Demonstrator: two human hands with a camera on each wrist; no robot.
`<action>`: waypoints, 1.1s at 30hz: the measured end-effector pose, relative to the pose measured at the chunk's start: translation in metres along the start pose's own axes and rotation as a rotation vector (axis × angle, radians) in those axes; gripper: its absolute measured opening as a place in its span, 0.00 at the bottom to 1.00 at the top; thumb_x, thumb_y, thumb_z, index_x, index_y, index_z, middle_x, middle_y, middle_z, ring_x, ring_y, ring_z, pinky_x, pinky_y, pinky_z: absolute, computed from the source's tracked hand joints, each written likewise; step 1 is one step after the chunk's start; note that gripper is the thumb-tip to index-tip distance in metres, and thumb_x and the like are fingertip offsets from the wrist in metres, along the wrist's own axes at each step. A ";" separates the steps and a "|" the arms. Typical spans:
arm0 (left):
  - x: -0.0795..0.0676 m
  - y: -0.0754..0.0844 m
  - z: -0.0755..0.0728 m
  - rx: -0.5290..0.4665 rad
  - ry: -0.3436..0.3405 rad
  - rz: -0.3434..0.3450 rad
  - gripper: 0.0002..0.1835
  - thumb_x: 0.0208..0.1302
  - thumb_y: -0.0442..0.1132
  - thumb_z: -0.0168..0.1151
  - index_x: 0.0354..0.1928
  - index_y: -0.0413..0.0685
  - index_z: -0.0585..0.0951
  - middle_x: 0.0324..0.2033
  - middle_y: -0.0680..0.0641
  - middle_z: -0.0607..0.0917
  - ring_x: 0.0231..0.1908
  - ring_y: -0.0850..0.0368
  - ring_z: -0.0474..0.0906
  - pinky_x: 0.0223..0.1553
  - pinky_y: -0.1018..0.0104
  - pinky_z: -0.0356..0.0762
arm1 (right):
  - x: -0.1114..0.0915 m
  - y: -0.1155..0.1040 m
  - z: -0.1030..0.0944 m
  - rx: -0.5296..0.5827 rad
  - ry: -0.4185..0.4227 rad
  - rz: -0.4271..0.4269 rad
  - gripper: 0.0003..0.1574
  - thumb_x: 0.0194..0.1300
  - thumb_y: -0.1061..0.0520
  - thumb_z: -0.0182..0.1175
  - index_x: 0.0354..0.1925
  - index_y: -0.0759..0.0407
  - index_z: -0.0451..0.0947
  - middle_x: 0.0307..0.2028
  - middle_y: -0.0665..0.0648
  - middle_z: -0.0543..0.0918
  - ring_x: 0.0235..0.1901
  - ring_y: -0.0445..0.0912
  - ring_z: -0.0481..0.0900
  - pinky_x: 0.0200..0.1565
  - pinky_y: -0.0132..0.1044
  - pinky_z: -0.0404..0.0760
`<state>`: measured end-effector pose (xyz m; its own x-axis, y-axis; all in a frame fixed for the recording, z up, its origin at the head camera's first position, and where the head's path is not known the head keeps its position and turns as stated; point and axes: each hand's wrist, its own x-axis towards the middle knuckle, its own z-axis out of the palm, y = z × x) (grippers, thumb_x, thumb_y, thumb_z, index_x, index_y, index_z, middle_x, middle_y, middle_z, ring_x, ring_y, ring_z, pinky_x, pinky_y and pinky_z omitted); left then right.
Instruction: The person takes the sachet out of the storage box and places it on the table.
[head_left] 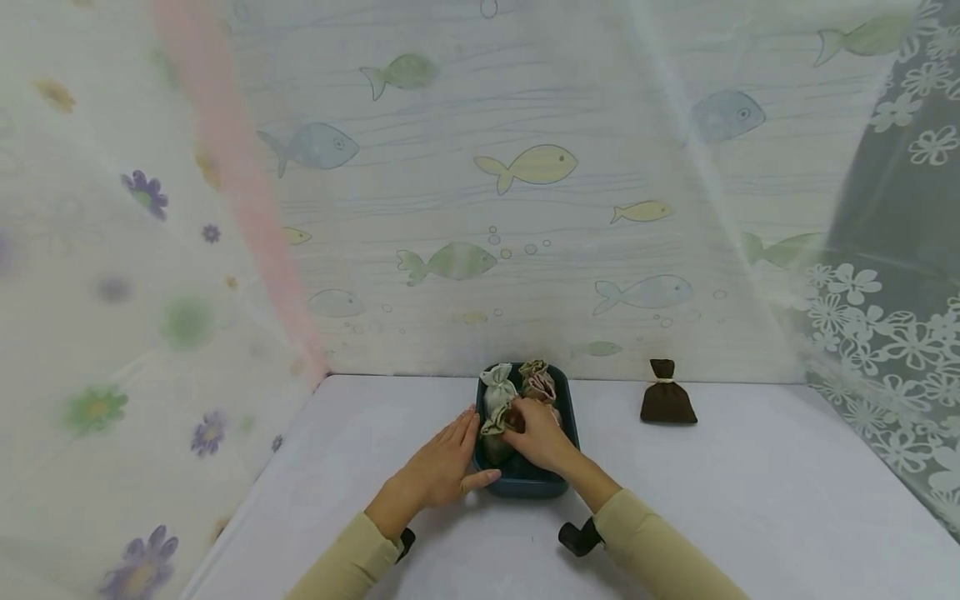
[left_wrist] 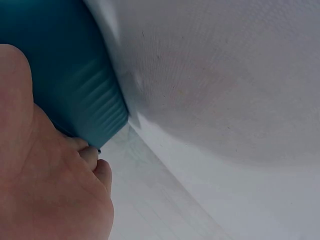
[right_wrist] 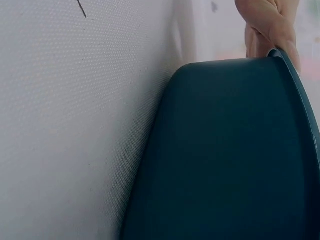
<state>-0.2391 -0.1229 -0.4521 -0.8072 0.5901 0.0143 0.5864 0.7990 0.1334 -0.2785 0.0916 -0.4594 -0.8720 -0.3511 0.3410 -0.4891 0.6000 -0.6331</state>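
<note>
A dark blue-green plastic bin [head_left: 528, 488] stands on the white table, with several small tied cloth pouches inside. My right hand [head_left: 542, 437] reaches into it and pinches an olive-green pouch [head_left: 497, 450] near its gathered top. Behind that one are a pale pouch [head_left: 498, 385] and a brownish patterned pouch [head_left: 537, 382]; others lie partly hidden under my right hand. My left hand [head_left: 438, 468] rests against the bin's left side, fingers straight along the wall and thumb at the front rim. In the right wrist view, the bin's outer wall [right_wrist: 235, 150] hides my right hand.
A dark brown pouch [head_left: 668, 402] tied with a light cord stands on the table [head_left: 757, 483], right of the bin. Behind the table hangs a sheer curtain [head_left: 450, 208] printed with fish. A flower-printed curtain [head_left: 135, 350] hangs on the left.
</note>
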 end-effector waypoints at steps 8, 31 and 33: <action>0.002 -0.005 0.005 -0.014 0.019 -0.005 0.56 0.72 0.76 0.36 0.80 0.31 0.49 0.80 0.34 0.47 0.80 0.42 0.44 0.77 0.46 0.52 | 0.001 0.002 0.000 -0.015 -0.001 -0.025 0.04 0.63 0.65 0.64 0.35 0.60 0.77 0.30 0.53 0.77 0.31 0.44 0.72 0.33 0.38 0.70; 0.002 -0.004 0.006 0.002 0.024 -0.007 0.55 0.73 0.75 0.39 0.79 0.31 0.50 0.80 0.34 0.48 0.80 0.42 0.45 0.77 0.46 0.53 | -0.015 -0.016 -0.031 0.083 -0.012 -0.088 0.03 0.67 0.66 0.62 0.39 0.60 0.77 0.32 0.51 0.77 0.31 0.41 0.72 0.32 0.33 0.74; 0.001 -0.004 0.006 0.001 0.027 -0.004 0.55 0.73 0.75 0.38 0.79 0.31 0.50 0.80 0.33 0.48 0.79 0.41 0.46 0.76 0.46 0.53 | -0.017 -0.018 -0.035 0.090 -0.021 -0.075 0.04 0.68 0.66 0.62 0.39 0.60 0.76 0.32 0.51 0.76 0.30 0.41 0.72 0.31 0.33 0.74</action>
<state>-0.2421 -0.1246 -0.4587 -0.8112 0.5834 0.0401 0.5831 0.8015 0.1330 -0.2553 0.1117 -0.4296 -0.8319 -0.4085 0.3755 -0.5488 0.5051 -0.6662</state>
